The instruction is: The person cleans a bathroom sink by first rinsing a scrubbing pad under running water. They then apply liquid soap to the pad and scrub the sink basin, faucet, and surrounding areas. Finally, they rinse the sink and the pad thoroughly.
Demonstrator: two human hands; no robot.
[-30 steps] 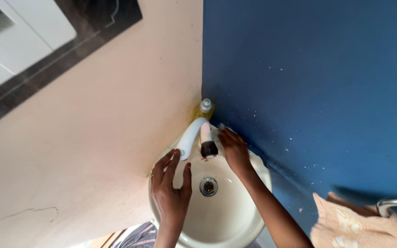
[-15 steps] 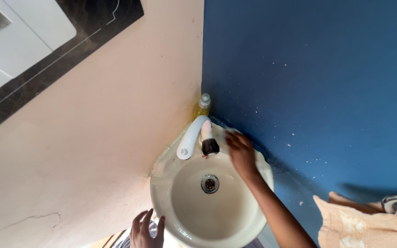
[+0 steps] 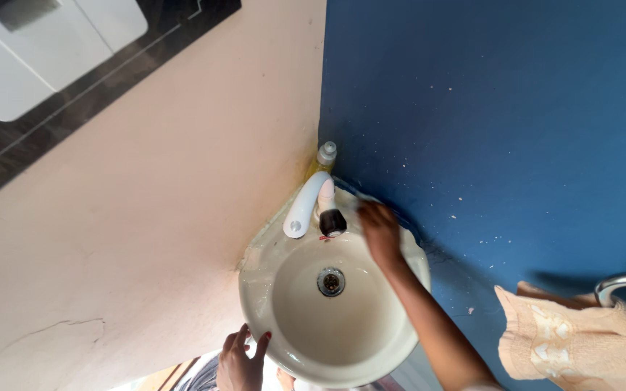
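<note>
From the head view, the right hand [image 3: 380, 233] rests palm-down on the back rim of the round cream sink [image 3: 266, 286], fingers together and curled over something pale at the rim that is too hidden to name; just beside it stands the white tap [image 3: 304, 206] with its dark knob [image 3: 332, 222]; the left hand [image 3: 240, 362] lies at the near rim, fingers loosely spread, touching its edge; a small bottle [image 3: 325, 153] stands in the corner; a peach towel [image 3: 581, 347] hangs on a rail [image 3: 621, 284] against the blue wall [image 3: 501, 123].
</note>
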